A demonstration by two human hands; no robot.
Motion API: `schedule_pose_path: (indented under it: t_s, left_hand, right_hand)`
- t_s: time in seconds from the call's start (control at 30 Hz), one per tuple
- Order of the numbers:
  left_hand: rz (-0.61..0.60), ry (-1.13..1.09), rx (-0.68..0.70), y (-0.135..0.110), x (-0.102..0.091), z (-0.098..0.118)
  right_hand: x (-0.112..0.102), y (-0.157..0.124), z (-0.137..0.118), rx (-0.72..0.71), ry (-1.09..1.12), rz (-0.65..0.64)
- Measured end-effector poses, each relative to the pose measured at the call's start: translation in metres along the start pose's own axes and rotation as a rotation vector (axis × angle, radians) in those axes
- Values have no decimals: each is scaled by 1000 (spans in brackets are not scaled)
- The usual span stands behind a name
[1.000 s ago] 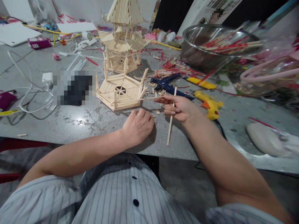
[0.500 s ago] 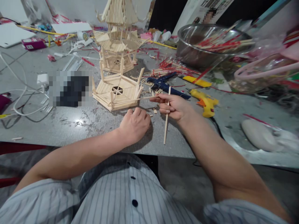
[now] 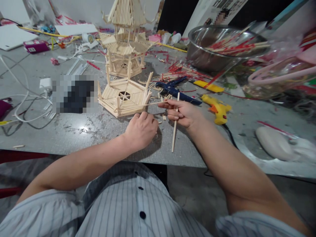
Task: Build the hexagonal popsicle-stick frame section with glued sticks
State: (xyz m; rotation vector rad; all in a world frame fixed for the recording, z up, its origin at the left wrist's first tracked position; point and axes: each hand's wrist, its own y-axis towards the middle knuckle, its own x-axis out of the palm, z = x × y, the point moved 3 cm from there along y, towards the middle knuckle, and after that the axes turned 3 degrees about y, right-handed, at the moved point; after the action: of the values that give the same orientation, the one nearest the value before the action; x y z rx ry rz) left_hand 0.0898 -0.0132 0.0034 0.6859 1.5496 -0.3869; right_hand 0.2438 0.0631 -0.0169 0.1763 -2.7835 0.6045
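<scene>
My right hand (image 3: 181, 113) is closed around a chopstick-like wooden stick (image 3: 174, 135), which slants down toward the table edge. Between its thumb and fingertips it also pinches a thinner stick (image 3: 157, 103), whose left end reaches the rim of a hexagonal wooden-stick base (image 3: 111, 93) with short upright posts. Just in front of that base, my left hand (image 3: 142, 130) rests curled at the table, knuckles up; its fingertips are hidden. Behind the base stands a tiered pagoda model (image 3: 125, 46) of the same pale sticks.
Beyond my right hand lie dark blue cutting pliers (image 3: 170, 87), a yellow glue gun (image 3: 217, 108) with a cord and a yellow cutter (image 3: 208, 86). A steel bowl (image 3: 202, 54) holds sticks in red wrappers. White cables (image 3: 18, 115) and a charger (image 3: 45, 83) lie left.
Both hands stay nearly in place. My left hand has shifted very slightly up and left; the lower end of the long stick in my right hand has swung slightly left.
</scene>
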Motion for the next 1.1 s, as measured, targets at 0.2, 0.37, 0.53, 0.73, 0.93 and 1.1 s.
schedule_pose_path:
  t_s: [0.2, 0.37, 0.53, 0.73, 0.93, 1.1]
  left_hand:
    - [2, 1, -62, 1, -7, -11]
    - [-33, 51, -118, 2, -17, -18]
    - [5, 81, -167, 3, -24, -29]
    - [85, 160, -229, 6, -26, -44]
    - [30, 156, -200, 15, -20, -44]
    - [49, 136, -212, 19, -10, -47]
  right_hand:
    - [1, -1, 0, 25, 23, 8]
    - [3, -3, 0, 11, 21, 7]
    - [2, -1, 1, 1, 9, 12]
    - [5, -1, -1, 16, 35, 17]
    - [6, -1, -2, 44, 101, 19]
    - [6, -1, -2, 33, 111, 10]
